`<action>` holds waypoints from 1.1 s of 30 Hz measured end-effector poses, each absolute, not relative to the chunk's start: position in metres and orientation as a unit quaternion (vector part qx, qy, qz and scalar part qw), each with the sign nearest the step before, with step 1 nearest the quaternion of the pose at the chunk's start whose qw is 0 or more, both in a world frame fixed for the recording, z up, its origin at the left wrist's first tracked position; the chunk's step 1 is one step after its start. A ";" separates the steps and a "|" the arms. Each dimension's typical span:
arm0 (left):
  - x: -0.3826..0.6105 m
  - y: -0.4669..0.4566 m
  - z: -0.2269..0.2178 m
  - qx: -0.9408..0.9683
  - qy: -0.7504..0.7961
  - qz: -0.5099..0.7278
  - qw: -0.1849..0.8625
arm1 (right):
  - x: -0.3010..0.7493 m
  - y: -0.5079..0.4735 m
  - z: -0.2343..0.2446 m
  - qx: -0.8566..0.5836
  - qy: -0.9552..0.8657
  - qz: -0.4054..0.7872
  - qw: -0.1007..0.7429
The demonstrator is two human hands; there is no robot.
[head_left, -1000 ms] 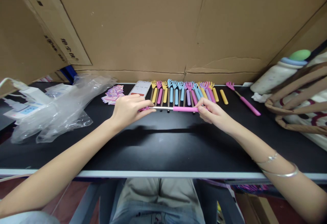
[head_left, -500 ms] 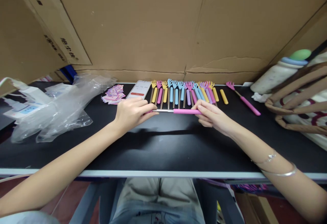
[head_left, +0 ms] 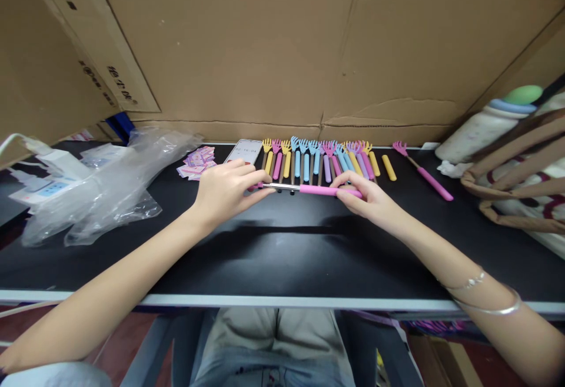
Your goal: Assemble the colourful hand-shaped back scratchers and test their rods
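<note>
A pink back scratcher (head_left: 318, 189) with a metal rod is held level above the black table. My left hand (head_left: 232, 192) is closed around its left end, where only a bit of pink shows and the claw is mostly hidden. At the other end, my right hand (head_left: 364, 195) pinches the pink handle between thumb and fingers, the handle's tip poking out past the thumb. Just behind the hands lies a row of back scratcher heads and handles (head_left: 315, 154) in yellow, pink, blue and purple. A loose yellow handle (head_left: 389, 168) rests right of the row.
Farther right lies another pink back scratcher (head_left: 430, 179), near a white bottle (head_left: 481, 125) and a brown-handled bag (head_left: 507, 181). A phone (head_left: 245, 151), small printed cards (head_left: 197, 162), clear plastic bags (head_left: 110, 181) and a power strip (head_left: 55, 187) sit leftward. Cardboard (head_left: 265, 51) walls the back.
The handle's right end now shows beyond my right thumb, and that hand has shifted slightly right. The back scratcher tilts slightly down to the right. My left hand keeps its hold.
</note>
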State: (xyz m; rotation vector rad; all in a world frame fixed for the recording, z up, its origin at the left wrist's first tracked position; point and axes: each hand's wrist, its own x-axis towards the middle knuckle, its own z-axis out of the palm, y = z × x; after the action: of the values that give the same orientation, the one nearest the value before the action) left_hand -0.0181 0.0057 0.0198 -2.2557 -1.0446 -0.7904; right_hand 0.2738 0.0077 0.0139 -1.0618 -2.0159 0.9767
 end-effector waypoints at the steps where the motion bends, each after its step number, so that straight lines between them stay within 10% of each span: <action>1: -0.019 0.006 0.020 -0.833 -0.391 -0.287 0.265 | 0.275 0.009 0.014 -0.413 -0.786 0.336 0.314; 33: -0.020 0.013 0.007 -0.853 -0.347 -0.282 0.268 | 0.275 0.011 0.011 -0.430 -0.810 0.267 0.298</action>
State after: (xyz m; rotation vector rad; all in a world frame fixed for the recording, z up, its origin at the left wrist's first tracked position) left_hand -0.0196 0.0126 0.0068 -2.3025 -0.9368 -0.7600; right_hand 0.2752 0.0111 0.0114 -1.1420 -2.1510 0.7090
